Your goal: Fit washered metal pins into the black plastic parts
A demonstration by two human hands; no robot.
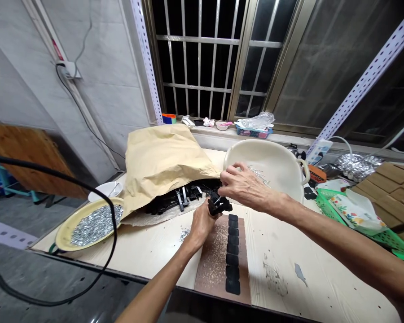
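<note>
My left hand (pixel 202 224) is closed around a black plastic part (pixel 219 206), held above the table in front of the paper sack. Just over that part, the fingers of my right hand (pixel 240 184) are pinched together on what looks like a thin metal pin (pixel 218 199), mostly hidden. A brown paper sack (pixel 168 152) lies with its mouth toward me, and black plastic pieces (pixel 175 199) with a few grey ones spill from it. Behind my right hand, the white basin (pixel 272 157) holds several thin metal pins (pixel 261 175). Black square pads (pixel 232 249) lie in a column on a brown board (pixel 215 264).
A yellow bowl (pixel 62 233) of small silvery pieces stands at the table's left edge, beside a white bowl (pixel 104 190). A black cable (pixel 112 224) loops across the left foreground. On the right are a green basket (pixel 336 211) and cardboard boxes (pixel 387 188).
</note>
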